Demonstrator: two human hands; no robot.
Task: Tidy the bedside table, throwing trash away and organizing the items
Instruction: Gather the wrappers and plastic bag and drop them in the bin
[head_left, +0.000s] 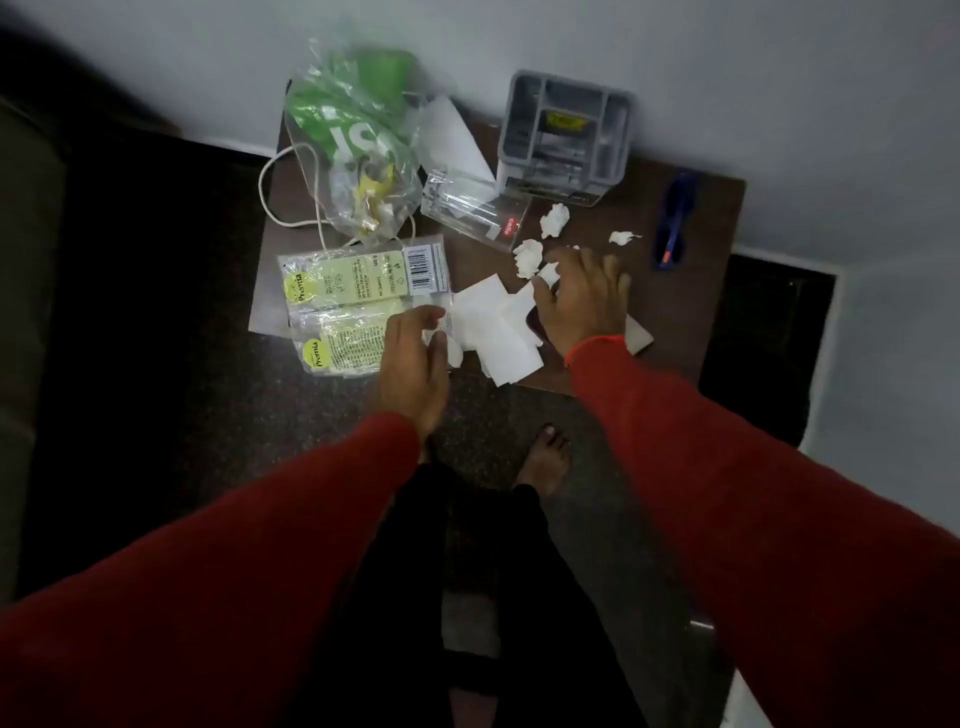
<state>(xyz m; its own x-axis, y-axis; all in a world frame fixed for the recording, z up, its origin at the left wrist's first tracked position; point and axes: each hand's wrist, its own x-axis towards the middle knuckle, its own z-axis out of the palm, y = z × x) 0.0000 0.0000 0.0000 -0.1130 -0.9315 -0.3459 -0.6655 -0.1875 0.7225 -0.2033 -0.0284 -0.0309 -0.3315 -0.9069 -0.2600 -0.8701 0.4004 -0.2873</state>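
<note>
A dark brown bedside table (691, 291) carries litter. My right hand (582, 301) rests over flat white paper pieces (493, 322), its fingers closed on a small crumpled white wad (549, 273). My left hand (415, 364) hovers at the table's front edge, fingers apart, touching the papers' left side. More crumpled wads (555, 219) lie behind the right hand. Two yellow-green Premia packets (353, 296) lie at the left. A clear and green plastic bag (358, 145) with scraps stands behind them.
A grey compartment organizer (566, 135) stands against the wall at the back. A clear plastic box (478, 213) lies in front of it. Blue glasses (672, 223) lie at the right. A white cord (280, 202) loops off the left edge. My bare foot (545, 457) stands below.
</note>
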